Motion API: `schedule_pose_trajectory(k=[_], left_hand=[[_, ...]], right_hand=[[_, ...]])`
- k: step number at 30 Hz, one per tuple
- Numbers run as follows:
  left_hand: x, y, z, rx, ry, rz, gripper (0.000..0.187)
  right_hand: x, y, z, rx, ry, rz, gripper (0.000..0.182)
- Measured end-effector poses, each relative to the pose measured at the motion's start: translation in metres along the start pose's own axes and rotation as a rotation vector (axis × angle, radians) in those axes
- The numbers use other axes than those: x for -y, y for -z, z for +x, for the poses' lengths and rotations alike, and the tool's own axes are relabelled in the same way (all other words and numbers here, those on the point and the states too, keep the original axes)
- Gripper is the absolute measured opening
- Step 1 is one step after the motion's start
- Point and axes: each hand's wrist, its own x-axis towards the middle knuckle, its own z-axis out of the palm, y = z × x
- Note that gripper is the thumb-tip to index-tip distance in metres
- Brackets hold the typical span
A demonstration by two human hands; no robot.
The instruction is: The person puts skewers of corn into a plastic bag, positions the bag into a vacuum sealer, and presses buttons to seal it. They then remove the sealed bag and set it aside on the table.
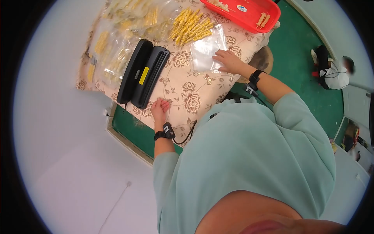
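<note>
My right hand point(229, 61) lies with its fingers spread on the lower right part of a clear plastic bag point(204, 50). My left hand point(160, 108) rests palm up on the flowered tablecloth point(181, 87), fingers loosely curled and apart, with nothing in it. Just above it is a black vacuum sealer point(150, 80) with its lid raised and a yellow label inside. A pile of yellow skewered pieces point(190, 26) sits at the top edge of the clear bag.
Filled plastic bags point(120, 50) cover the table's left side. A red tray point(247, 13) with a few skewers stands at the top right. A round wooden stool point(261, 62) is beside the table. Another person point(337, 74) sits far right.
</note>
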Motion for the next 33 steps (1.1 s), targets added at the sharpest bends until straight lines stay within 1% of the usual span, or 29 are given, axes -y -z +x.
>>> schedule_pose_trajectory(k=[2,3,5,6,8,9,10,12,13,14,16,17,18,19,20,21,22,23,24,25,26,27,28,29,30,32,33], left_hand=[[0.003,-0.005,-0.001,-0.044,-0.028,-0.016,0.020],[0.005,-0.007,-0.002,-0.051,-0.036,-0.013,0.020],[0.005,-0.016,-0.009,-0.082,-0.027,-0.017,0.018],[0.006,-0.020,-0.013,-0.097,-0.029,-0.015,0.018],[0.005,-0.036,-0.025,-0.051,0.010,0.077,0.016],[0.006,-0.044,-0.030,-0.009,0.007,0.076,0.016],[0.006,-0.052,-0.037,-0.021,0.007,0.075,0.016],[0.003,-0.074,-0.045,0.055,0.055,0.099,0.018],[0.005,-0.081,-0.043,0.102,0.064,0.113,0.022],[0.005,-0.093,-0.042,0.112,0.058,0.115,0.022],[0.003,-0.119,-0.039,0.248,0.130,0.125,0.026],[0.000,-0.135,-0.039,0.296,0.147,0.144,0.036],[-0.004,-0.152,-0.038,0.306,0.142,0.146,0.036],[-0.012,-0.171,-0.041,0.312,0.212,0.097,0.041],[-0.016,-0.186,-0.042,0.316,0.282,0.050,0.047],[-0.018,-0.198,-0.040,0.320,0.278,0.053,0.047],[-0.019,-0.209,-0.037,0.321,0.331,0.036,0.051],[-0.021,-0.218,-0.034,0.321,0.386,0.020,0.055],[-0.019,-0.224,-0.028,0.322,0.385,0.024,0.055],[-0.015,-0.230,-0.021,0.293,0.395,0.037,0.050],[-0.011,-0.234,-0.016,0.263,0.406,0.050,0.046],[-0.008,-0.237,-0.011,0.264,0.405,0.054,0.046],[-0.005,-0.240,-0.008,0.238,0.382,0.096,0.039],[-0.002,-0.242,-0.005,0.212,0.359,0.140,0.031],[-0.001,-0.243,-0.002,0.211,0.358,0.144,0.031],[-0.001,-0.244,-0.001,0.263,0.356,0.012,0.016],[-0.001,-0.244,-0.001,0.261,0.357,0.016,0.016]], right_hand=[[0.000,-0.004,0.000,-0.058,0.038,-0.099,0.037],[0.000,-0.006,0.000,-0.065,0.045,-0.093,0.037],[-0.002,-0.008,0.001,-0.237,0.130,-0.122,0.016],[-0.004,-0.009,0.000,-0.236,0.139,-0.110,0.016],[-0.005,-0.004,0.001,-0.159,0.164,-0.092,0.007],[-0.007,-0.005,0.001,-0.156,0.173,-0.081,0.007],[-0.011,-0.004,0.003,-0.116,0.179,-0.073,0.008],[-0.019,-0.003,0.007,-0.074,0.187,-0.064,0.009],[-0.023,-0.005,0.009,-0.142,0.254,-0.008,0.008],[-0.029,-0.007,0.011,-0.213,0.319,0.043,0.009],[-0.038,-0.010,0.014,-0.203,0.305,0.056,0.009],[-0.040,-0.009,0.015,-0.137,0.285,0.123,0.008],[-0.043,-0.008,0.016,-0.070,0.266,0.192,0.008],[-0.045,-0.003,0.017,-0.076,0.263,0.185,0.008],[-0.044,0.001,0.017,-0.105,0.314,0.203,0.007],[-0.045,0.006,0.018,-0.134,0.365,0.222,0.006],[-0.045,0.010,0.020,-0.139,0.364,0.219,0.006],[-0.046,0.014,0.022,-0.145,0.431,0.245,0.006],[-0.046,0.017,0.024,-0.151,0.499,0.271,0.005],[-0.048,0.017,0.024,-0.110,0.490,0.303,0.006],[-0.050,0.015,0.025,-0.113,0.487,0.305,0.006],[-0.052,0.013,0.026,-0.107,0.496,0.329,0.006],[-0.054,0.015,0.027,-0.102,0.505,0.353,0.007],[-0.058,0.018,0.027,0.018,0.485,0.307,0.015],[-0.060,0.020,0.025,0.015,0.485,0.308,0.015],[-0.055,0.026,0.017,0.048,0.385,0.178,0.023],[-0.055,0.024,0.016,0.046,0.384,0.182,0.023]])
